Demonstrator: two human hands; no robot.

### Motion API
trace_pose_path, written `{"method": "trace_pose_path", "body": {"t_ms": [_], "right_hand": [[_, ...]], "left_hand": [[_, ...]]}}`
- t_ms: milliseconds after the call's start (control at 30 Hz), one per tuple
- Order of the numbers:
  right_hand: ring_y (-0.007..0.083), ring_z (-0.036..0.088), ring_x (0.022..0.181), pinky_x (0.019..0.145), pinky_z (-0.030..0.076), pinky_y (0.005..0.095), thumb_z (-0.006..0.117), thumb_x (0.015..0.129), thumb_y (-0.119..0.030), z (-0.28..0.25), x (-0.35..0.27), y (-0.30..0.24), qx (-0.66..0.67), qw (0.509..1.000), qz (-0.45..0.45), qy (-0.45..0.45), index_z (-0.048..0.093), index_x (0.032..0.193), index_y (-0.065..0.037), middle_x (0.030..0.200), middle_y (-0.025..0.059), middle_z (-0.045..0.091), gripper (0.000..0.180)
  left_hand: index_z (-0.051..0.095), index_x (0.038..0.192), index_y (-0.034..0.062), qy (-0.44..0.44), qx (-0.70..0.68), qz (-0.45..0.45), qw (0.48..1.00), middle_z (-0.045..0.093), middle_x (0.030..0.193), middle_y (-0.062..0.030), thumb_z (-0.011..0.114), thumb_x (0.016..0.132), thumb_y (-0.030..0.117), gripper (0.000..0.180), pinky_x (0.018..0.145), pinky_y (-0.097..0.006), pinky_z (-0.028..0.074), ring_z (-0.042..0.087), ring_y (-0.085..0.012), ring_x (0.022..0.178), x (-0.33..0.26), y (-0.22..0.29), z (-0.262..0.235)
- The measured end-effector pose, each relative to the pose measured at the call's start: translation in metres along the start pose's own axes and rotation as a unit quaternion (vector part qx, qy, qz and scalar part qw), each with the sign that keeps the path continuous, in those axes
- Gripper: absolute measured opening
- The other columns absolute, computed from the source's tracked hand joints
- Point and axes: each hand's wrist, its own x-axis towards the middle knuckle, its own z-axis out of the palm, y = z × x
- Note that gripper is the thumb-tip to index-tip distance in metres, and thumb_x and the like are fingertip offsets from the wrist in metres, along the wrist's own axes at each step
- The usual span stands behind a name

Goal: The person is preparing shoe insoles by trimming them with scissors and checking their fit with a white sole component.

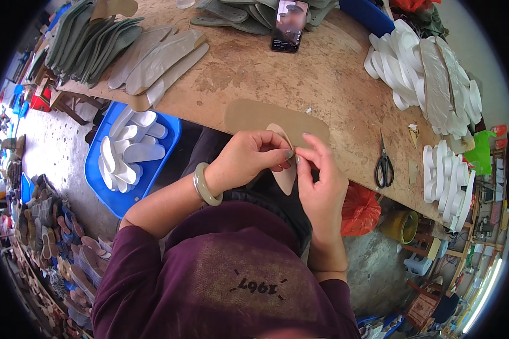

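Note:
Over the table's front edge I hold a narrow beige insole-shaped piece [287, 179], folded or curved along its length. My left hand [249, 155], a pale bangle at its wrist, is closed on the piece with thumb and fingers. On the other side my right hand [324, 181] pinches at the same piece's edge with thumb and forefinger, close to the left thumb. Its other fingers are partly raised. Whether something small sits between the fingertips is hidden. Behind both hands a larger tan insole [249, 116] lies flat on the wooden table [232, 73].
Black scissors [384, 169] lie right of my hands. A phone [289, 25] rests against stacked grey-green insoles [226, 17]. White soles [398, 62] pile up at the right. A blue bin [172, 138] of white pieces stands left; a red plastic bag [359, 212] hangs below the table.

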Motion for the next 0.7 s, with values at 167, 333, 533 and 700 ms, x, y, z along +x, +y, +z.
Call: {"method": "trace_pose_path", "body": {"t_ms": [167,333,533,700], "right_hand": [[0.0272,0.071,0.076,0.062,0.056,0.0363,0.065,0.090,0.003,0.006,-0.002,0.000,-0.070,0.995,-0.073,0.000,0.059,0.123,-0.003,0.089,0.0137,0.070,0.035],[0.0276,0.071,0.077,0.063,0.057,0.0364,0.065,0.090,0.003,0.009,-0.003,0.000,-0.090,0.993,-0.082,0.000,0.059,0.123,-0.002,0.090,0.0139,0.070,0.034],[0.0274,0.071,0.077,0.063,0.057,0.0366,0.066,0.089,0.004,0.013,0.000,-0.001,-0.073,0.994,-0.080,-0.008,0.059,0.123,-0.003,0.090,0.0136,0.070,0.035],[0.0271,0.071,0.077,0.063,0.057,0.0367,0.066,0.089,0.004,0.013,0.002,-0.002,-0.032,0.999,-0.031,-0.027,0.059,0.124,-0.004,0.090,0.0134,0.070,0.037]], "left_hand": [[0.065,0.104,-0.0036,0.022,0.018,0.002,1.000,0.069,0.098,-0.0074,0.067,0.095,0.012,0.018,0.081,-0.027,0.058,0.070,-0.0142,0.089,0.000,-0.003,0.004],[0.064,0.103,-0.0047,0.034,0.050,0.014,0.998,0.069,0.096,-0.0063,0.065,0.095,0.011,0.017,0.081,-0.027,0.058,0.070,-0.0141,0.088,-0.001,-0.006,0.004],[0.064,0.103,-0.0039,0.033,0.049,0.013,0.998,0.069,0.096,-0.0059,0.065,0.095,0.011,0.017,0.080,-0.028,0.058,0.070,-0.0140,0.089,-0.002,-0.004,-0.002],[0.064,0.103,-0.0032,0.031,0.006,0.006,0.999,0.068,0.097,-0.0053,0.065,0.096,0.012,0.017,0.080,-0.027,0.058,0.069,-0.0130,0.090,-0.005,-0.005,-0.005]]}}
